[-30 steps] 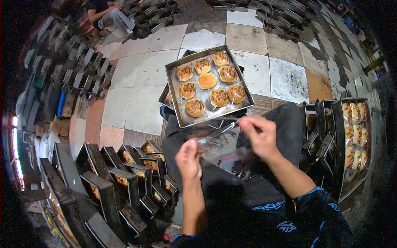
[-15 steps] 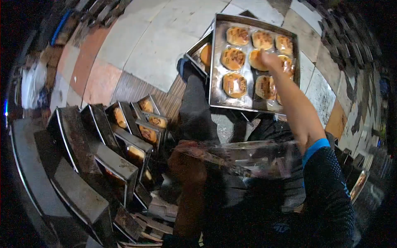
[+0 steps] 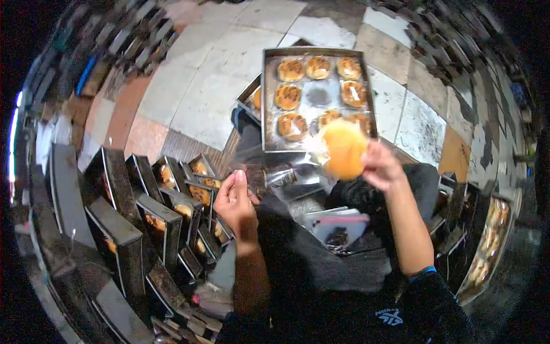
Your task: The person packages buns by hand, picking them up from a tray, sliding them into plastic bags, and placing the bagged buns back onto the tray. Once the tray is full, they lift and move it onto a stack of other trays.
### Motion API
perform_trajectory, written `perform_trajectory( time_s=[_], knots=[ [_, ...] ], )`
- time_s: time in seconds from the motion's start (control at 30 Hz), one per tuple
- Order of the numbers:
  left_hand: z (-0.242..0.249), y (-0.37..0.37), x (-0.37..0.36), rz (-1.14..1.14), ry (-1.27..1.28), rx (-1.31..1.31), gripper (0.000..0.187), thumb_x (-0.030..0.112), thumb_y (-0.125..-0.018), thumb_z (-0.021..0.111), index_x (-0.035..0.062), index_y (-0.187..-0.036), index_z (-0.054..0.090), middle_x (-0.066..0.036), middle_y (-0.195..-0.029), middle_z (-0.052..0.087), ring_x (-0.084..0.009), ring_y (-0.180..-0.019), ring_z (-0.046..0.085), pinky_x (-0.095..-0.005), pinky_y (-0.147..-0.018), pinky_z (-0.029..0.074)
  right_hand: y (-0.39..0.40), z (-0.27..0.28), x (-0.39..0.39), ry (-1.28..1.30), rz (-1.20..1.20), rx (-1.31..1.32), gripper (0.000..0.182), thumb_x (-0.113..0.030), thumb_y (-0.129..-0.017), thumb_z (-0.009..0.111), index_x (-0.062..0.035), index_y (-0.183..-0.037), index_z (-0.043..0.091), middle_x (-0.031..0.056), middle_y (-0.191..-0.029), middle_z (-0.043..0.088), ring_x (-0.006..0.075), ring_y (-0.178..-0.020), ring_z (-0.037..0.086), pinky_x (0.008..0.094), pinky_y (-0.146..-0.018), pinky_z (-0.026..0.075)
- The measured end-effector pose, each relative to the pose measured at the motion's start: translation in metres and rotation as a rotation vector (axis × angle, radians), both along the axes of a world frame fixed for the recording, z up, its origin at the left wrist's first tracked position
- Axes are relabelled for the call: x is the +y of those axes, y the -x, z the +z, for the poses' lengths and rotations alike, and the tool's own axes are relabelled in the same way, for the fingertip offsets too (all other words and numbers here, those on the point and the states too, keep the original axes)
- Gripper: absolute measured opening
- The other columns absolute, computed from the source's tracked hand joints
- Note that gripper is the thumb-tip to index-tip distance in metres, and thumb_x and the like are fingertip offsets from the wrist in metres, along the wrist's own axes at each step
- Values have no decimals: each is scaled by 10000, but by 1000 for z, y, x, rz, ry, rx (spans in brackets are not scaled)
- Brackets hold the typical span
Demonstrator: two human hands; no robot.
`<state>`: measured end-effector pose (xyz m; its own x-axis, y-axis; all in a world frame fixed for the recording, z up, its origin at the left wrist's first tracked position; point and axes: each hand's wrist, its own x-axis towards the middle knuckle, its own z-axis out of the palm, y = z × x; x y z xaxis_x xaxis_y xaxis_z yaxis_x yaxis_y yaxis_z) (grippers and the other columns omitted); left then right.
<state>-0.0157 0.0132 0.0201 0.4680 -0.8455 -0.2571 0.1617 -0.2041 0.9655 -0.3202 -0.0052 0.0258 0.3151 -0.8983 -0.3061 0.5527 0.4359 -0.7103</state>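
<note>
My right hand [image 3: 382, 167] grips a round golden bun [image 3: 344, 150] by its edge, held up in front of the near side of a square metal tray [image 3: 318, 49]. Lower left of it, my left hand [image 3: 236, 200] pinches a clear plastic bag [image 3: 281, 176] with dark printing. The bun is right at the bag's far end, overlapping it in this view. On the tray lie several more buns [image 3: 288, 97] with browned, marked tops, and a bare greasy spot [image 3: 317, 94] shows in the middle.
Metal trays [image 3: 123, 223] of buns are stacked to the left, and another long tray [image 3: 487, 249] of baked goods stands at the right. A stack of clear bags [image 3: 338, 226] rests on my lap. Beyond spreads the tiled floor [image 3: 212, 74].
My right hand has lifted the middle bun off the tray and brought it down towards my left hand. The left hand has risen with the bag, and the view has shifted.
</note>
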Motion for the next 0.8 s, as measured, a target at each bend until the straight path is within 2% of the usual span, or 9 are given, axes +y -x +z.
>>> perform_trajectory(
  time_s=[0.07, 0.2, 0.23, 0.33, 0.4, 0.5, 0.63, 0.77, 0.8],
  knots=[
    [2, 19, 10, -74, 15, -119, 171, 138, -915, 672, -19, -986, 668, 5, -652, 601, -31, -507, 468, -200, -460, 370, -13, 34, 41, 44, 146, 287, 383, -132, -837, 722, 22, -1169, 610, 97, -1086, 682, 205, -982, 660, 331, -888, 512],
    [29, 42, 36, -385, 278, -340, 387, 283, -971, 580, -17, -1215, 600, -133, -1202, 569, -201, -1116, 558, -303, -887, 470, -56, 83, 95, 465, -17, 735, 356, -140, -862, 704, 22, -1165, 610, 168, -1101, 682, 233, -980, 679, 345, -852, 530],
    [66, 55, 49, -404, 211, 273, 594, 447, -974, 514, 24, -1385, 448, -156, -1295, 520, -267, -1198, 520, -362, -970, 439, -65, 95, 105, 746, -122, 882, 429, -151, -880, 670, 8, -1261, 552, 230, -1255, 589, 314, -1154, 604, 393, -986, 469],
    [113, 67, 63, -575, 450, 795, 754, 534, -954, 480, 15, -1464, 283, -177, -1374, 464, -315, -1190, 531, -418, -1013, 432, -87, 115, 126, 1056, -53, 907, 565, -121, -841, 658, -10, -1362, 468, 242, -1437, 414, 410, -1336, 406, 476, -1106, 341],
    [116, 75, 82, -558, 422, 630, 695, 543, -975, 373, 38, -1447, 308, -210, -1377, 478, -387, -1220, 503, -478, -1047, 402, -96, 124, 128, 1319, -57, 1095, 669, -88, -784, 648, -16, -1408, 418, 243, -1510, 288, 464, -1403, 243, 553, -1138, 245],
    [140, 110, 105, -472, 422, 339, 579, 418, -978, 385, 21, -1399, 375, -186, -1321, 527, -333, -1196, 529, -436, -1036, 414, -99, 145, 128, 1223, -92, 1252, 648, -60, -754, 631, 33, -1364, 436, 311, -1451, 315, 496, -1366, 285, 582, -1105, 278],
    [116, 58, 78, -297, 333, 857, 614, 515, -935, 422, 36, -1318, 462, -166, -1221, 590, -336, -1072, 601, -470, -910, 513, -108, 126, 157, 1248, -104, 1052, 501, -56, -805, 635, 46, -1280, 510, 306, -1333, 444, 458, -1229, 464, 492, -1051, 384],
    [128, 32, 79, -284, 349, 823, 610, 500, -934, 401, 33, -1322, 464, -184, -1202, 599, -314, -1068, 611, -476, -854, 549, -81, 125, 161, 1036, 495, 607, 183, -89, -829, 676, -17, -997, 673, 153, -972, 664, 311, -877, 655, 381, -789, 530],
    [130, 40, 83, -264, 348, 843, 605, 486, -933, 411, 29, -1327, 461, -182, -1204, 600, -310, -1073, 613, -466, -868, 544, -88, 126, 157, 1072, 165, 523, 95, -99, -840, 680, -31, -904, 696, 141, -838, 667, 309, -774, 664, 385, -694, 534]
  ],
)
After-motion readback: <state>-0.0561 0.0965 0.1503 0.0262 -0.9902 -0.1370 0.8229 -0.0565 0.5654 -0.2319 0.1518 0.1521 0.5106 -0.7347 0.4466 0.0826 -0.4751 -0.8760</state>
